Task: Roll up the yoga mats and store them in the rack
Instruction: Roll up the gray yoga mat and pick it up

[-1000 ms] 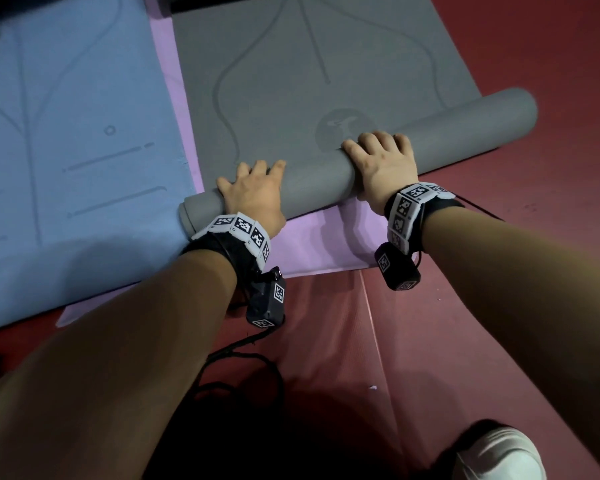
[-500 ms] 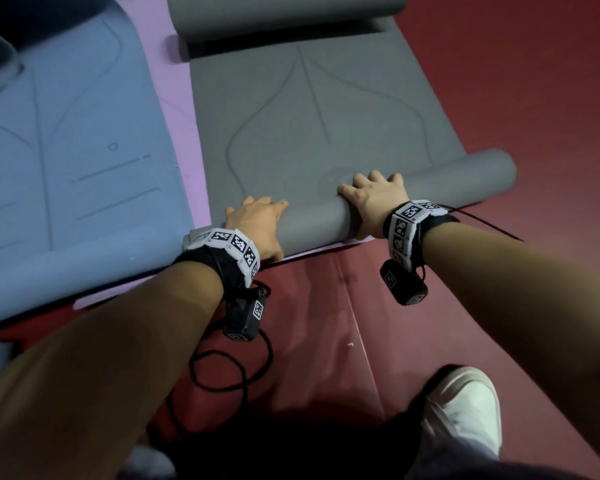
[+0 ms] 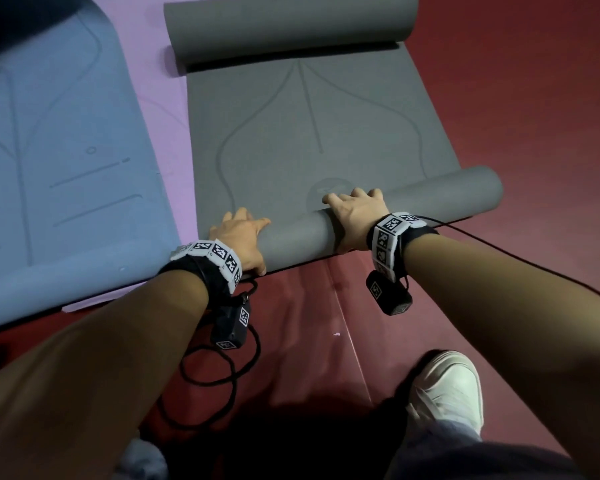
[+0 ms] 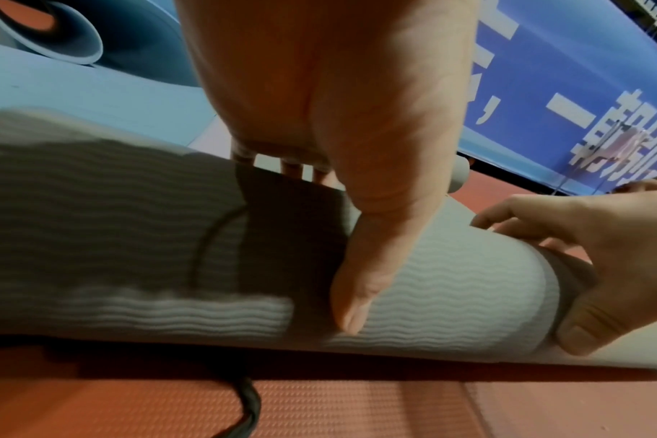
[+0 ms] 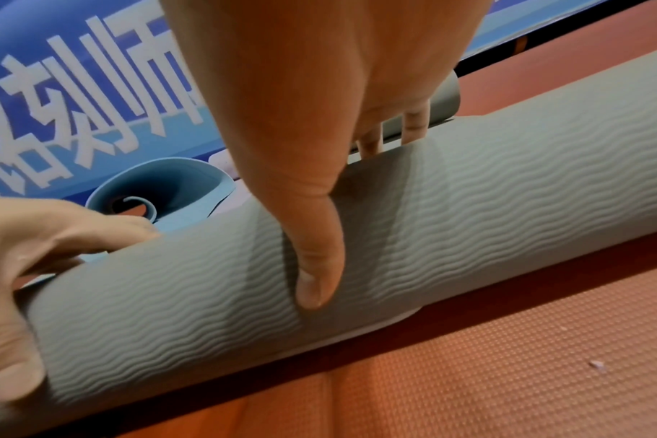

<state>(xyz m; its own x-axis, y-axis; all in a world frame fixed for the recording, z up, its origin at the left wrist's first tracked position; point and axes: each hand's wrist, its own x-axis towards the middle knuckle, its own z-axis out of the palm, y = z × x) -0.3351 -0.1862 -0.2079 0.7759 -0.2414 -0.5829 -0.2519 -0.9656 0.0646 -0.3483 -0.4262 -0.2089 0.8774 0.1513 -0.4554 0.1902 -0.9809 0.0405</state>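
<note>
Rolling further up the frame than half a second ago: grey textured foam yoga mat (image 3: 312,140), its rolled near end now a thicker tube running from lower centre to the right edge of the flat section in the head view. Flat grey length ahead visibly shorter than in the earlier pictures; far end curled into a second loose roll at top centre. Lilac mat (image 3: 160,109) beneath no longer exposed in front of the tube, only a strip showing along the left side.

Left hand (image 3: 240,237) draped over the left end of the tube, fingers curved over the top, thumb down the near face; gripping the roll, as the left wrist view confirms. Right hand (image 3: 355,216) likewise wrapped over the tube near its middle, thumb pressed to the ribbed surface in the right wrist view.

Blue yoga mat (image 3: 66,174) lying unrolled at left of frame, partly overlapping the lilac one. Red padded floor (image 3: 534,116) to the right and below. Rack not in view.

Assessment: rolling in progress, roughly half the grey length left; tube axis slightly skewed, so risk of telescoping ends. Remaining mats untouched.
</note>
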